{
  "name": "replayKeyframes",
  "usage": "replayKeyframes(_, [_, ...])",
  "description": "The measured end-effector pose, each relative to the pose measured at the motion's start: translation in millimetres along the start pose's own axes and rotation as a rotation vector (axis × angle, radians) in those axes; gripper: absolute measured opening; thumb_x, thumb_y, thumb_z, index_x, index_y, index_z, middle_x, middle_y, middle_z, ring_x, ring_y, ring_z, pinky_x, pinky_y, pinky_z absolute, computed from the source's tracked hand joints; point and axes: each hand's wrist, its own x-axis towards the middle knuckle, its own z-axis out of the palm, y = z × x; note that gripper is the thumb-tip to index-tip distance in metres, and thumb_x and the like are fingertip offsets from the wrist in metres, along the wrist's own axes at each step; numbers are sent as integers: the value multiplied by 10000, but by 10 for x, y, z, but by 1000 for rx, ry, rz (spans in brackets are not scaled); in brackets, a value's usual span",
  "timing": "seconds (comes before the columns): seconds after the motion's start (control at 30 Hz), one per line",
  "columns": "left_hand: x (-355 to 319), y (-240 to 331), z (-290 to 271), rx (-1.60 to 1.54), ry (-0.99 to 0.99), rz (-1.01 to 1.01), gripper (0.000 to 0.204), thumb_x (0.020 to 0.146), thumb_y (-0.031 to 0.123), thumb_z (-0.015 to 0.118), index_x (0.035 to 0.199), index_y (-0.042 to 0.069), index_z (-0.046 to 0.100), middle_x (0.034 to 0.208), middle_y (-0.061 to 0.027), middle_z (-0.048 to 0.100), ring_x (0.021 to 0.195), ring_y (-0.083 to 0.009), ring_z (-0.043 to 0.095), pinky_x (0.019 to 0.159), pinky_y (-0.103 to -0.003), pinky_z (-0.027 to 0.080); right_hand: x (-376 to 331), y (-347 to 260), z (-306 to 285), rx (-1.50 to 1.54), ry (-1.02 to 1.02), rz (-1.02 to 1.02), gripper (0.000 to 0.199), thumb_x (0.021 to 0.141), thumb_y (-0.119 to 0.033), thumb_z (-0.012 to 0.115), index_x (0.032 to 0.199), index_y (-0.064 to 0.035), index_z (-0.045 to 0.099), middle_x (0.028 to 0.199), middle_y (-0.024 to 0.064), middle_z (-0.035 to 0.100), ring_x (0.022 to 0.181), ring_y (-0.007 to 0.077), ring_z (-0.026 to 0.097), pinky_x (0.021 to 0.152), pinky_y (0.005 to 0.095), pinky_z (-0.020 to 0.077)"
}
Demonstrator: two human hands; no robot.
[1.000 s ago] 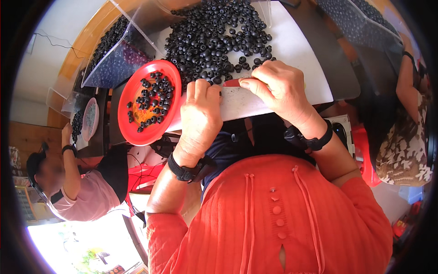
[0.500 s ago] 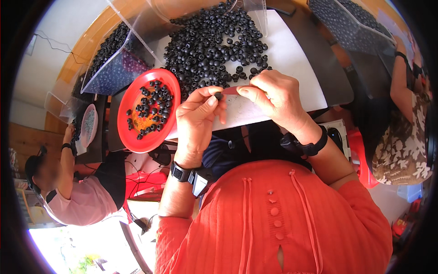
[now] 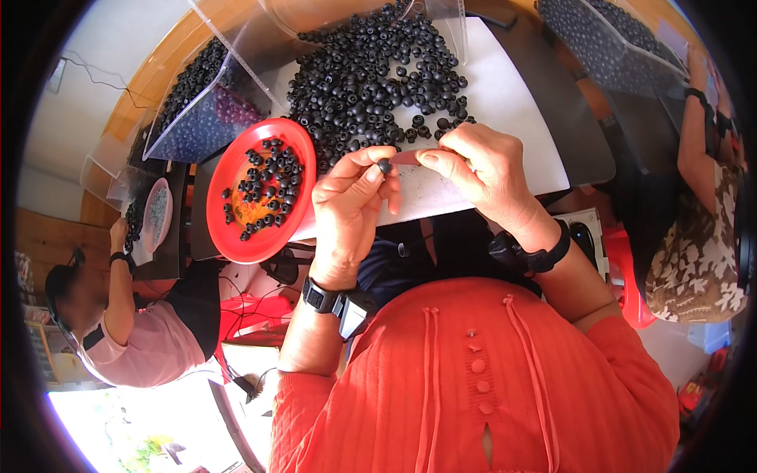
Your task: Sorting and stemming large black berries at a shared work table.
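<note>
My left hand (image 3: 353, 193) pinches one small, round black part (image 3: 385, 166) between thumb and fingertips, over the near edge of the white board (image 3: 516, 118). My right hand (image 3: 490, 167) is closed on a thin, flat reddish piece (image 3: 407, 158) that points toward the black part. Whether its tip touches the part is hard to make out, and the end inside my fist is hidden. Beyond my hands spreads a heap of similar black parts (image 3: 359, 87), hollow on one side. To the left, a red plate (image 3: 216, 193) holds several more of them.
A clear bin (image 3: 185, 130) of black parts stands behind the red plate. Another clear bin (image 3: 623, 55) is at the far right, near a second person's arm (image 3: 694, 150). At the left, a person (image 3: 146, 339) works beside a pink-rimmed dish (image 3: 157, 214).
Both hands keep the same hold. The black part seems slightly turned in my left fingers. The whole picture has shifted a little to the right.
</note>
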Motion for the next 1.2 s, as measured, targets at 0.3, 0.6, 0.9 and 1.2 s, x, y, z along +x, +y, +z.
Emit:
replayKeyframes(0.3, [-16,-49,14,69,-1,50,261,1057,-20,599,1293,-74,696,1127,-83,664,852,-178,647,717,-314,542,-10,17,-18,3,-47,-2,258,902,-166,839,797,-20,654,675,71,601,564,206,571,521,348,438])
replayKeyframes(0.6, [-11,-41,31,108,-5,66,257,1058,-35,584,1278,-82,709,1096,-75,651,845,-184,660,714,-316,561,-8,23,8,20,-45,41,376,902,-317,820,717,-77,597,617,85,566,565,304,614,507,428,453])
replayKeyframes(0.9, [-21,-39,24,131,28,61,245,1057,-27,567,1249,-85,708,1060,-107,677,781,-200,669,691,-312,566,15,45,11,26,-105,4,384,923,-320,792,698,-84,589,630,73,567,575,307,622,516,428,460])
replayKeyframes(1.2, [14,4,33,27,50,19,278,1054,3,561,1299,-77,664,1048,-160,698,851,-237,676,706,-352,576,19,-13,-46,283,-6,175,327,896,-251,842,726,-64,634,630,70,566,546,262,583,506,385,428])
